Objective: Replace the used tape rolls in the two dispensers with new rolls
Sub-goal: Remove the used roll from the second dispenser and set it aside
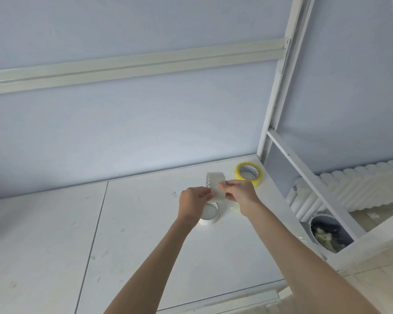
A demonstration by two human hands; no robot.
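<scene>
Head view, looking down over a white table (55, 234) set against a pale blue wall (145, 132). A white rail (123, 66) crosses the wall high up. The tabletop shows a seam left of centre and a few scuffs.

My left hand (192, 201) is raised over the table, fingers curled, pinching the left side of a clear roll (216, 186) held upright on edge. Printed core shows inside it at the top left. Directly below the left hand, partly hidden by my wrist, a white roll (210, 214) lies flat on the table.

My right hand (242, 196) meets the left at the clear roll; thumb and forefinger pinch its right edge, the other fingers folded under. Both hands close together, both clamped on that one roll, which is clear of the tabletop. Whether a loose tape end is between my right fingertips I cannot tell — too blurred.

Beyond my right hand, near the table's far right corner, a yellow roll (249, 174) lies flat, well apart from the white one.

A white post (281, 87) rises at the table's right edge. Past it, lower down, a ribbed white radiator (361, 189) runs along the wall, and a round bin (327, 232) stands on the floor with crumpled scraps inside.
</scene>
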